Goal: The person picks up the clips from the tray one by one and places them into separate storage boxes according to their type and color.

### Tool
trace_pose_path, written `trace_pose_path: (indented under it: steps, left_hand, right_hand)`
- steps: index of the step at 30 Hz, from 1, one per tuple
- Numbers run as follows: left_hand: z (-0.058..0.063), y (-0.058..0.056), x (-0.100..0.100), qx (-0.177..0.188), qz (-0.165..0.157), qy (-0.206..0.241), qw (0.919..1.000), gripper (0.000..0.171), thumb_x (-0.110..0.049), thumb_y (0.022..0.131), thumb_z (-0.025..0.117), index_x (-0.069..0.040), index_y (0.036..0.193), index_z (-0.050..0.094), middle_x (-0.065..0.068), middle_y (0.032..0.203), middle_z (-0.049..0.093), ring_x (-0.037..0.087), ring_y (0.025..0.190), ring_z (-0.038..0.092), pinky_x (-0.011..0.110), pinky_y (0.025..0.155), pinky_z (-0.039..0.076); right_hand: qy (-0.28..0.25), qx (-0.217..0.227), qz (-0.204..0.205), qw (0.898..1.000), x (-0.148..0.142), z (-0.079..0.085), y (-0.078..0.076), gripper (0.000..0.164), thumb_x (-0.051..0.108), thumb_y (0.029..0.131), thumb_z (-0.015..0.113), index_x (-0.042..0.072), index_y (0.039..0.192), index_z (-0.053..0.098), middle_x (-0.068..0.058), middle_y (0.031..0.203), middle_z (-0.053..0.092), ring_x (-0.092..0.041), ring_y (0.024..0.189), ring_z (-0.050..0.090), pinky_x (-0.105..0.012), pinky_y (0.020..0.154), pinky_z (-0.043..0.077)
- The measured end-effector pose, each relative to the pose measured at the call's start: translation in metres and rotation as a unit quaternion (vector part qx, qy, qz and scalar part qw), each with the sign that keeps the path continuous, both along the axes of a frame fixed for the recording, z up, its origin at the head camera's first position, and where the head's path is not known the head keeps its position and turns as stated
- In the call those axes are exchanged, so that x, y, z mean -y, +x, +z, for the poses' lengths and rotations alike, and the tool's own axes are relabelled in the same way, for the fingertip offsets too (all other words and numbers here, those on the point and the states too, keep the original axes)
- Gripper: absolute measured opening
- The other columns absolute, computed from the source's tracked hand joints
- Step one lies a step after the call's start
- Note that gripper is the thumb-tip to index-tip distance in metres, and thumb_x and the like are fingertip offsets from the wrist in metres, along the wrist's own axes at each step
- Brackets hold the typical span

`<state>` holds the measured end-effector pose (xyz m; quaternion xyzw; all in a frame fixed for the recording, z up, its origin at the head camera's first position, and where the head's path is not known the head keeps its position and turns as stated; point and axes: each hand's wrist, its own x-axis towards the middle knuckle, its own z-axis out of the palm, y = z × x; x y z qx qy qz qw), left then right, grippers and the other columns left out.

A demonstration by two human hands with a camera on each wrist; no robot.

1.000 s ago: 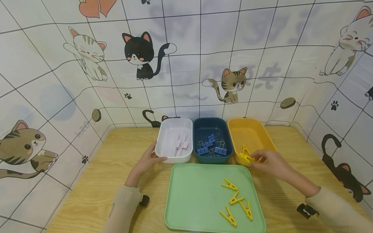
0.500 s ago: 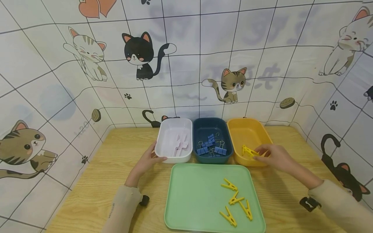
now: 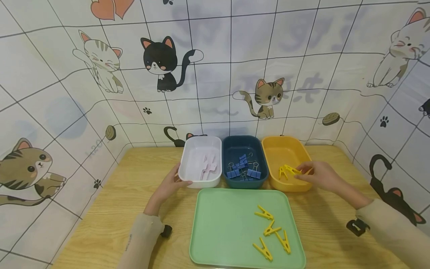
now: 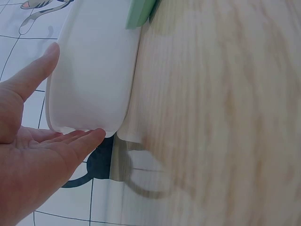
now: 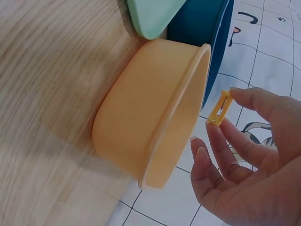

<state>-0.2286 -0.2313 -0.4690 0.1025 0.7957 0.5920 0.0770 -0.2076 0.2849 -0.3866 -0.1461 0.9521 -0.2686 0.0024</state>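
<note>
My right hand (image 3: 317,175) is over the front right of the yellow bin (image 3: 285,147), pinching a yellow clothespin (image 5: 220,108) between thumb and fingertips. More yellow clothespins (image 3: 283,172) show in that bin, just left of the fingers. At the front left corner of the white bin (image 3: 191,147), my left hand (image 3: 170,184) rests with its thumb and extended fingers against the walls. In the left wrist view the fingertips (image 4: 96,136) lie along the bin's end. Pale pink clips (image 3: 209,167) lie inside this white bin.
Between these bins stands a dark blue bin (image 3: 243,142) with several blue binder clips (image 3: 240,164). In front lies a green tray (image 3: 221,228) with several yellow clothespins (image 3: 270,228) on its right half. A cat-patterned sheet (image 3: 215,74) rises behind the wooden table (image 3: 144,160).
My right hand has shifted a little right and back, further over the yellow bin, and clothespins now show left of its fingers. My left hand has stayed at the white bin.
</note>
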Motion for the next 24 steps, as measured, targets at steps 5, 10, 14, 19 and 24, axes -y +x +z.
trace_pose_path:
  steps: [5, 10, 14, 19, 24]
  left_hand:
    - [-0.001, 0.000, 0.001, 0.002, -0.001, 0.001, 1.0000, 0.092, -0.006, 0.098, 0.074, -0.009, 0.169, 0.016, 0.021, 0.173, 0.021, 0.049, 0.155, 0.030, 0.059, 0.121, 0.037]
    - [0.000, 0.000, 0.001, 0.001, 0.000, 0.000, 1.0000, 0.091, -0.008, 0.098, 0.074, -0.009, 0.169, 0.016, 0.021, 0.173, 0.021, 0.049, 0.155, 0.030, 0.059, 0.121, 0.037]
    - [0.000, -0.001, 0.002, 0.003, -0.001, 0.002, 1.0000, 0.091, -0.006, 0.098, 0.073, -0.009, 0.169, 0.016, 0.022, 0.172, 0.022, 0.049, 0.155, 0.029, 0.060, 0.122, 0.036]
    - [0.000, -0.001, 0.002, 0.004, -0.001, 0.002, 1.0000, 0.091, -0.006, 0.098, 0.074, -0.007, 0.169, 0.016, 0.023, 0.172, 0.022, 0.050, 0.155, 0.029, 0.060, 0.122, 0.036]
    - [0.001, 0.000, 0.001, 0.006, 0.000, 0.001, 1.0000, 0.092, -0.007, 0.098, 0.074, -0.007, 0.169, 0.015, 0.024, 0.172, 0.020, 0.051, 0.155, 0.028, 0.060, 0.122, 0.035]
  right_hand:
    - [0.003, 0.006, -0.002, 1.000, -0.004, 0.003, -0.007, 0.034, 0.020, 0.093, 0.080, -0.010, 0.109, 0.074, -0.013, 0.091, 0.073, -0.026, 0.080, 0.066, -0.031, 0.065, 0.053]
    - [0.008, 0.009, -0.001, 1.000, -0.007, 0.007, -0.014, 0.035, 0.019, 0.093, 0.080, -0.011, 0.110, 0.074, -0.014, 0.091, 0.073, -0.028, 0.081, 0.068, -0.031, 0.066, 0.055]
    - [0.012, 0.017, 0.000, 1.000, -0.010, 0.010, -0.019, 0.036, 0.018, 0.094, 0.079, -0.013, 0.110, 0.072, -0.014, 0.090, 0.073, -0.030, 0.083, 0.069, -0.030, 0.062, 0.055]
    - [0.025, 0.020, 0.003, 0.999, -0.014, 0.011, -0.028, 0.036, 0.017, 0.094, 0.079, -0.014, 0.110, 0.072, -0.014, 0.089, 0.073, -0.033, 0.086, 0.068, -0.031, 0.063, 0.055]
    - [0.040, 0.020, 0.006, 0.999, -0.018, 0.012, -0.037, 0.037, 0.019, 0.093, 0.080, -0.014, 0.109, 0.072, -0.021, 0.095, 0.074, -0.040, 0.092, 0.068, -0.040, 0.069, 0.058]
